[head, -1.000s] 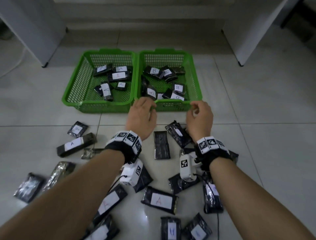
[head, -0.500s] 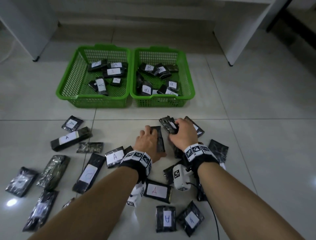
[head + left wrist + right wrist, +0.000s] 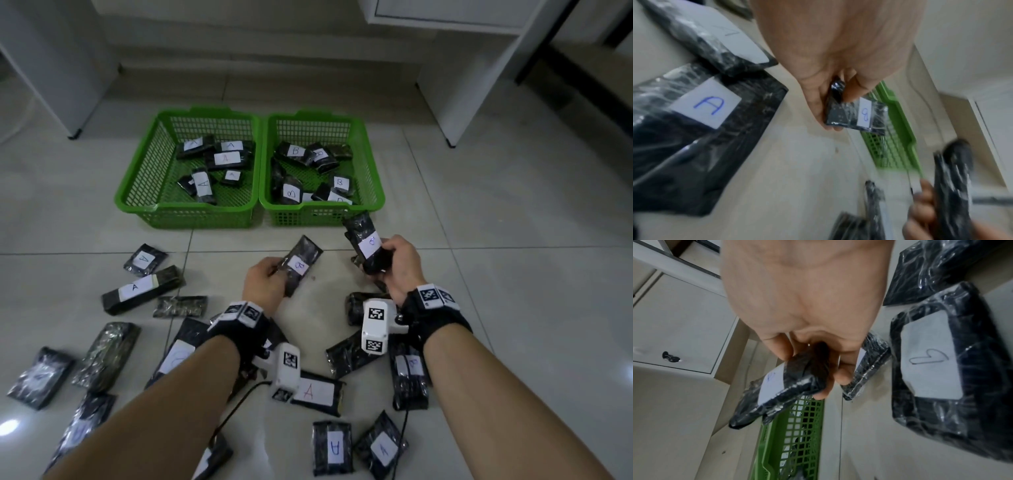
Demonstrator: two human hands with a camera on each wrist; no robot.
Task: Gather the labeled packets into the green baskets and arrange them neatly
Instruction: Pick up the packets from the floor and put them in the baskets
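Two green baskets stand side by side on the floor: the left basket [image 3: 137, 202] holds packets labeled A, the right basket [image 3: 375, 202] holds packets labeled B. My left hand [image 3: 265, 286] grips a black packet labeled B [image 3: 299, 265] lifted off the floor, also seen in the left wrist view as the same packet [image 3: 857, 116] pinched by my left hand [image 3: 828, 104]. My right hand [image 3: 397, 263] holds another black B packet [image 3: 364, 241] raised just in front of the right basket; in the right wrist view my right hand [image 3: 818, 369] curls round this packet [image 3: 781, 386].
Many black labeled packets lie scattered on the tiled floor around my arms, such as an A packet [image 3: 144, 289] at left and another A packet [image 3: 317, 392] near my wrists. White cabinet legs [image 3: 452, 144] stand behind the baskets to the right and left.
Both hands came back from the basket rims to the floor pile, each took hold of a B packet, and now lift them toward the right basket.
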